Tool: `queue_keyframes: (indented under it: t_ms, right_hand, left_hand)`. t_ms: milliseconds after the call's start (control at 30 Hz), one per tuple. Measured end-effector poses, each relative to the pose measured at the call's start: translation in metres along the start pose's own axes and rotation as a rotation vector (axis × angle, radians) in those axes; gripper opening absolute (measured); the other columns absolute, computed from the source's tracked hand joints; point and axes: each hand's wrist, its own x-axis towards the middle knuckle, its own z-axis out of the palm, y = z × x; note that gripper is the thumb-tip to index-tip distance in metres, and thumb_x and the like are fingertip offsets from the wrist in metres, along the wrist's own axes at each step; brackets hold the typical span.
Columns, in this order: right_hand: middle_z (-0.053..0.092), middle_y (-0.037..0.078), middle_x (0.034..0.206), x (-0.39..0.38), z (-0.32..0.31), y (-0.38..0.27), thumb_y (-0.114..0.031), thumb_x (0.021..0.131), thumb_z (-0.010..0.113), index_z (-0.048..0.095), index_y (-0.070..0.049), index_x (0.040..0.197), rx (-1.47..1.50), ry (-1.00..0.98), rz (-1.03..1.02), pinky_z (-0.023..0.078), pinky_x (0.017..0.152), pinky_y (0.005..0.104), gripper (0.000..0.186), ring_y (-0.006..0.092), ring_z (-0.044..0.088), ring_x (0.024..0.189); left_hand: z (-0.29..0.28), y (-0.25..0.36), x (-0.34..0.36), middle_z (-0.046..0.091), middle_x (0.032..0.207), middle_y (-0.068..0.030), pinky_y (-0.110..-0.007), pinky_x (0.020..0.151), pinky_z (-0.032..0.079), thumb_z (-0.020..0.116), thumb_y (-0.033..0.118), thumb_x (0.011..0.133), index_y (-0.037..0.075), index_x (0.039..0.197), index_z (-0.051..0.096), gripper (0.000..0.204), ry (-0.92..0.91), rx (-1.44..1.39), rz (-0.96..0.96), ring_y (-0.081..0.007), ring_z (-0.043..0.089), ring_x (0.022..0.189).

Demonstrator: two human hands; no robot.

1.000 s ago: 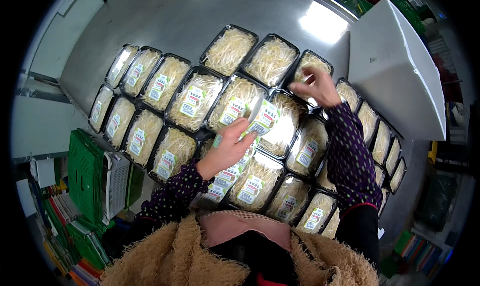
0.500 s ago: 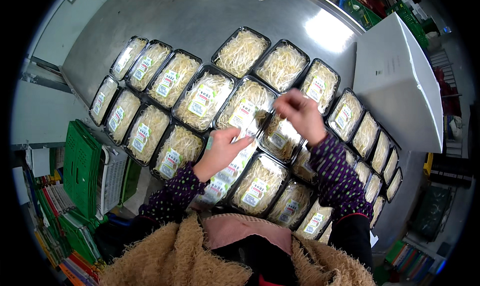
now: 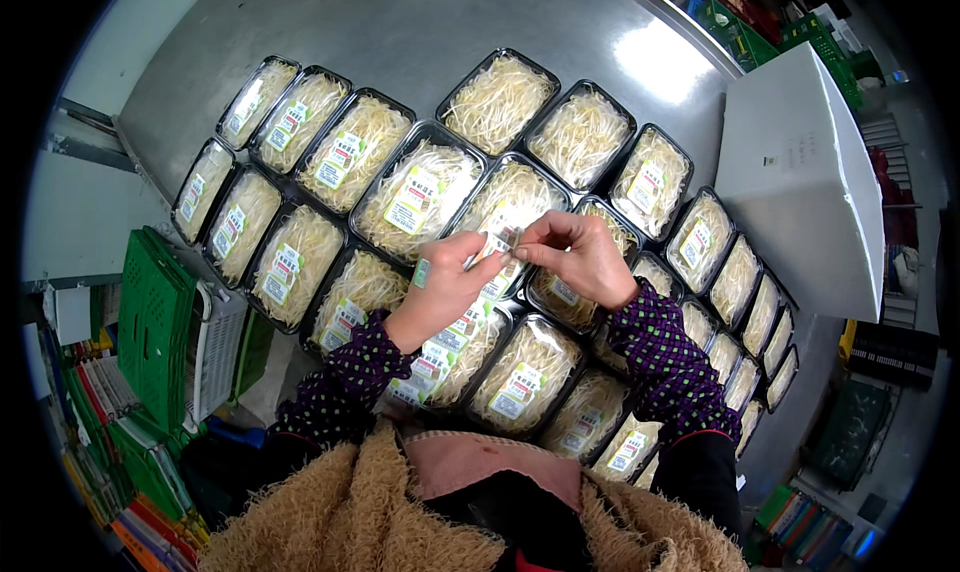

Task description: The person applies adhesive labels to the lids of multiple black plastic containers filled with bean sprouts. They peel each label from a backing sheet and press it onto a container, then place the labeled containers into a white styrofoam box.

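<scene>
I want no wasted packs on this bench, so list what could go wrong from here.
1. The label strip trails below the left hand over closely packed bean sprout trays, so it might catch or crease.
2. With the right hand pinching at the strip's upper end, close to the left thumb, a label could fold or cling to a finger.
3. Two unlabelled trays in the far row could be overlooked.

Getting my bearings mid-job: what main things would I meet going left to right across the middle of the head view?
Green crate → white basket → left hand → right hand → white box.
</scene>
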Motion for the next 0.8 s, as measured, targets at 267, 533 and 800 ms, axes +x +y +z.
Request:
queue_keyframes:
  t_ms: [267, 533, 800]
  right_hand:
    - [0.061, 0.0, 0.075, 0.012, -0.005, -0.016, -0.011, 0.083, 0.075, 0.063, -0.001, 0.085, -0.011, -0.144, 0.02, 0.046, 0.06, 0.0243, 0.016, 0.0068, 0.054, 0.067]
    - [0.056, -0.001, 0.07, 0.008, -0.008, -0.018, -0.01, 0.08, 0.076, 0.056, -0.003, 0.08, -0.03, -0.18, 0.032, 0.044, 0.058, 0.0259, 0.021, 0.0073, 0.051, 0.064]
    - [0.061, -0.001, 0.074, 0.004, -0.004, -0.019, -0.011, 0.083, 0.075, 0.064, 0.0, 0.089, 0.013, -0.089, -0.011, 0.049, 0.065, 0.0242, 0.017, 0.0067, 0.057, 0.07]
  left_hand:
    - [0.0, 0.01, 0.004, 0.059, 0.092, -0.0165, -0.035, 0.063, 0.045, 0.061, -0.003, 0.083, -0.006, 0.088, 0.055, 0.008, 0.013, 0.119, 0.183, -0.0305, 0.059, 0.076]
    - [0.003, 0.017, 0.007, 0.054, 0.085, -0.0166, -0.04, 0.061, 0.043, 0.058, -0.006, 0.081, -0.004, 0.087, 0.05, 0.01, 0.061, 0.05, 0.359, -0.034, 0.056, 0.072]
    - [-0.002, 0.017, 0.009, 0.05, 0.077, -0.0161, -0.039, 0.056, 0.04, 0.062, -0.002, 0.081, -0.003, 0.081, 0.049, 0.013, 0.062, 0.092, 0.321, -0.0323, 0.052, 0.066]
